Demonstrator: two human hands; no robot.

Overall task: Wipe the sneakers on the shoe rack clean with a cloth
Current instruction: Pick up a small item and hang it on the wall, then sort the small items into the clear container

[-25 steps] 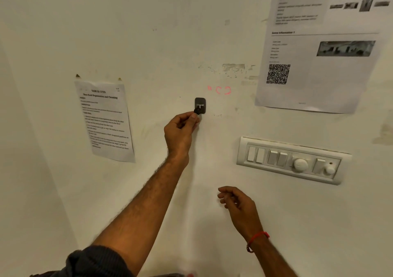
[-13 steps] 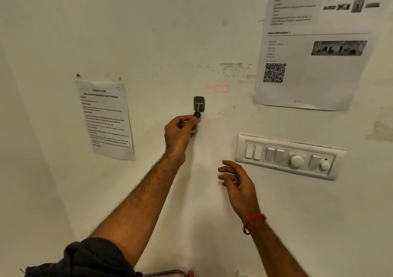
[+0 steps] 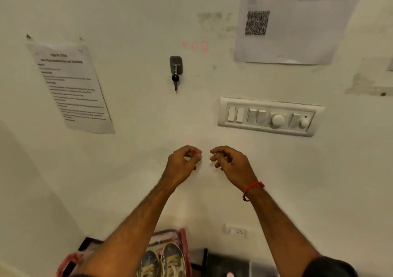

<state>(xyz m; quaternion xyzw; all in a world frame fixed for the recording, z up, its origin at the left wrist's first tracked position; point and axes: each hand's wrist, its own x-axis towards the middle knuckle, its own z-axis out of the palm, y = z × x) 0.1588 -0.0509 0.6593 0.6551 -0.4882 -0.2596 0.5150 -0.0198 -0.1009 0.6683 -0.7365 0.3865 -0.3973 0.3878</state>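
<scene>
Left hand [image 3: 182,164]: fingers loosely curled, thumb and forefinger tips nearly meeting, grip holding nothing. Right hand [image 3: 230,163]: fingers likewise loosely curled, grip empty, red thread bracelet [image 3: 253,188] at the wrist. Both hands are raised side by side before the white wall [image 3: 138,11], close together, not touching.

Above the left hand, a key [image 3: 175,80] hangs from a dark wall hook [image 3: 176,64]. Switch panel [image 3: 270,116] to the right; printed sheet [image 3: 70,85] to the left; QR-code sheet [image 3: 291,21] upper right.

Sneakers [image 3: 163,259]: pair at the bottom edge, between the forearms, beside a pink-trimmed clear bag [image 3: 180,237]. No cloth visible.
</scene>
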